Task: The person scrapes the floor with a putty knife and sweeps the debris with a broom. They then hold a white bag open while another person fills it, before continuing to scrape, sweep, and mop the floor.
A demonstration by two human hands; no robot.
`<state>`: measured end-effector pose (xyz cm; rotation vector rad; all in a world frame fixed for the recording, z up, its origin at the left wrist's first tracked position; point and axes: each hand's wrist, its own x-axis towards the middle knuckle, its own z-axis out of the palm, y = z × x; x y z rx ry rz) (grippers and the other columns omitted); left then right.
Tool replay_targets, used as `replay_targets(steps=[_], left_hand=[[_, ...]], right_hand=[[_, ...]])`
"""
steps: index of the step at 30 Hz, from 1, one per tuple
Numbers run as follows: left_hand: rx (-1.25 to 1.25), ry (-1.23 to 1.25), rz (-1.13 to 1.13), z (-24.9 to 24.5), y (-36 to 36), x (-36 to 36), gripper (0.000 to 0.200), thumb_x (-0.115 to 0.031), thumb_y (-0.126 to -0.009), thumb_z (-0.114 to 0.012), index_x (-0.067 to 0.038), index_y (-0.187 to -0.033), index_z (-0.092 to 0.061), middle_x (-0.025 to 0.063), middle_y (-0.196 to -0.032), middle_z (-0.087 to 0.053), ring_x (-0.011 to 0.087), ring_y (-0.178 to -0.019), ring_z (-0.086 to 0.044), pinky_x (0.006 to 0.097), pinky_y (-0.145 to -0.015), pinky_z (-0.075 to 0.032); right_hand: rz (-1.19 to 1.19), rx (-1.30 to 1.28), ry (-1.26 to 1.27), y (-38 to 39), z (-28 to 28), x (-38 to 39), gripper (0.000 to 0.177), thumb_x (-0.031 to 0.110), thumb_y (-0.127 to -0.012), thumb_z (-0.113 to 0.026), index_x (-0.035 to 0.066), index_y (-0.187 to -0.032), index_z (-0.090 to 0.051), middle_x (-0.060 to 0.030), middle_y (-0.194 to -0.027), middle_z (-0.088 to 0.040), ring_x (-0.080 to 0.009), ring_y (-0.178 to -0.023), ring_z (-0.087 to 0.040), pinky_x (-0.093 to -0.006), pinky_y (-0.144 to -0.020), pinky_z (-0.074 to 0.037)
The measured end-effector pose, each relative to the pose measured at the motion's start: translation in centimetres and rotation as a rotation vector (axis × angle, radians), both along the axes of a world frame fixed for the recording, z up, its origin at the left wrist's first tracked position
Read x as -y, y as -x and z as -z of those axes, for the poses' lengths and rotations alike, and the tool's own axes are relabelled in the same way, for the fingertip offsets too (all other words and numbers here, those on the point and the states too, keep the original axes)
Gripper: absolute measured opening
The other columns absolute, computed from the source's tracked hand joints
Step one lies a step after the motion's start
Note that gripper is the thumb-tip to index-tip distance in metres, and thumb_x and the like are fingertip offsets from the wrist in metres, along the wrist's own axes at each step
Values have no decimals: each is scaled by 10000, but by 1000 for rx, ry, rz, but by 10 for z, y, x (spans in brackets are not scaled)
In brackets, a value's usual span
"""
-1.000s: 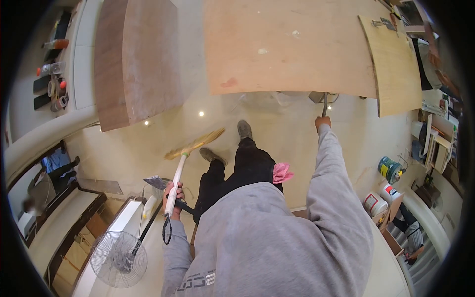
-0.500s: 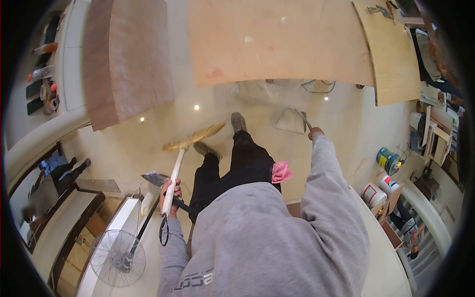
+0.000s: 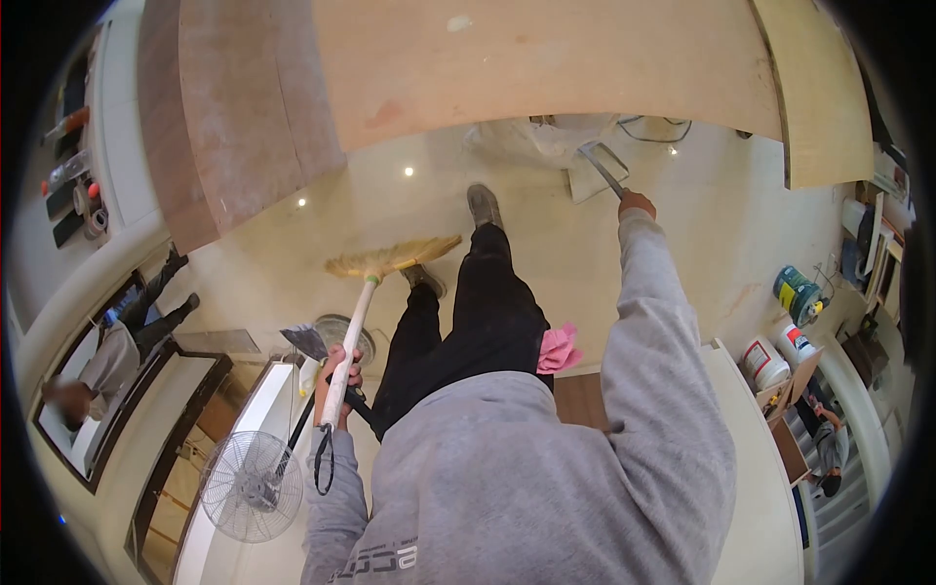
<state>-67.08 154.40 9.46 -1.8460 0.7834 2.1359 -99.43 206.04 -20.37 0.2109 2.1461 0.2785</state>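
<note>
My left hand (image 3: 339, 370) is closed around the pale handle of a broom (image 3: 390, 259), whose straw bristles fan out over the floor beside my shoe. A black loop hangs from the handle's end. Close by the same hand is a dark grey blade-like piece (image 3: 305, 340), partly hidden. With my right arm stretched forward, my right hand (image 3: 638, 203) grips the handle of a dustpan (image 3: 592, 183). The dustpan is tilted and overlaps a crumpled translucent plastic bag (image 3: 536, 139) under the panel's edge.
Large wooden panels (image 3: 546, 68) stretch across the front. At my left stands a wire-caged fan (image 3: 252, 487). Buckets (image 3: 765, 363) and a green container (image 3: 798, 295) are on the right. One person (image 3: 117, 356) is at left, another (image 3: 827, 444) at far right. Pink cloth (image 3: 559, 349) hangs at my hip.
The right hand has moved forward with the dustpan, which is now tilted up beside the plastic bag. My view has shifted, and the left hand still holds the broom.
</note>
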Motion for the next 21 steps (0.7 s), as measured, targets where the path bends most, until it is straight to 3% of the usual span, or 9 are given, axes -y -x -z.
replay_targets(steps=[10,12,16,18,19,21], left_hand=[[-13,-9,107,4,7,0,198,-178,-903,-595,-133,-1011,-435,105,-899,-558,100,-619,-509,182,-488,-417],[2,6,107,6,9,1,157,-178,-920,-590,-151,-992,-453,99,-923,-538,90,-609,-518,175,-468,-433],[-23,-14,114,8,18,0,162,-174,-923,-585,-153,-1012,-451,101,-928,-543,93,-613,-520,178,-475,-435],[-61,-38,115,6,23,-1,164,-173,-926,-581,-154,-1023,-451,101,-930,-548,93,-619,-522,182,-484,-440],[-65,-41,110,7,24,-1,164,-173,-926,-581,-154,-1023,-451,101,-930,-548,93,-619,-522,182,-484,-440],[-59,-59,91,10,23,2,229,-169,-894,-617,-150,-1031,-434,107,-923,-564,112,-623,-519,195,-504,-426]], right_hand=[[89,25,-39,4,1,-4,331,219,-926,-459,111,-1216,-576,-107,-1185,-634,-284,-1095,-615,-408,-881,-515],[233,26,-5,6,8,-22,443,285,-856,-564,87,-1252,-550,-136,-1239,-602,-303,-1125,-593,-413,-921,-495],[311,48,-9,8,6,-52,560,347,-801,-632,56,-1269,-535,-165,-1248,-591,-313,-1098,-609,-401,-933,-487],[370,163,-31,2,24,-76,621,403,-785,-668,34,-1266,-534,-156,-1203,-612,-319,-993,-648,-422,-821,-534],[366,159,-34,-1,28,-86,621,403,-785,-668,34,-1266,-534,-156,-1203,-612,-319,-993,-648,-422,-821,-534],[589,159,-42,-13,25,-96,710,437,-761,-697,61,-1327,-491,-175,-1230,-599,-309,-1094,-608,-403,-867,-518]])
